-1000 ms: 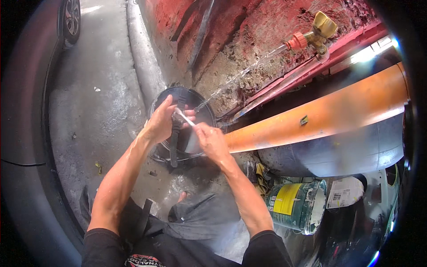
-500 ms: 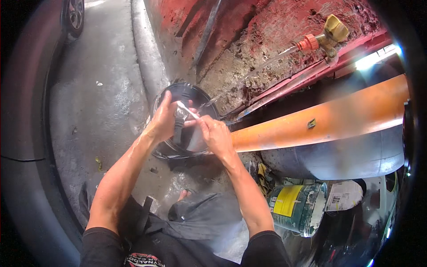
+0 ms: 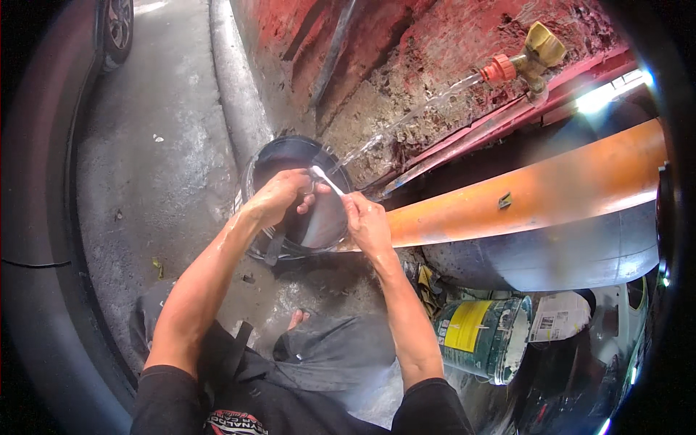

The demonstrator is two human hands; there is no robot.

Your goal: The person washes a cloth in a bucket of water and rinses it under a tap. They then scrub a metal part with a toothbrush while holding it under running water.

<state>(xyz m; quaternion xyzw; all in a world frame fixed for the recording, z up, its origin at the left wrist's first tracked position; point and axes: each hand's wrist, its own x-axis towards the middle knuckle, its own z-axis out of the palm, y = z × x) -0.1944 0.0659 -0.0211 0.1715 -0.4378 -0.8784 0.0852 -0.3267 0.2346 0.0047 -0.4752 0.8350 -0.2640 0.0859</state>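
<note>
Head view: a toothbrush-shaped white brush (image 3: 330, 184) is pinched between thumb and fingers of the right hand (image 3: 368, 223), its head reaching just beside the fingers of the left hand (image 3: 281, 194). Those fingers are curled and seem to clasp a dark strip (image 3: 272, 250), whose end emerges below that hand; the exact grip is hidden. Half a second ago the left thumb stood up; now that hand has rolled over, and the brush has shifted rightward, leaving its head nearer the water stream (image 3: 417, 109). The left forearm (image 3: 206, 279) slants up and inward, the right forearm (image 3: 407, 312) mirrors it, and both hands nearly meet. Beneath them stands a black bucket (image 3: 279, 154); beyond, up and right, is a brass tap (image 3: 544, 49). An orange pipe (image 3: 507, 185) lies right of the right hand.
</note>
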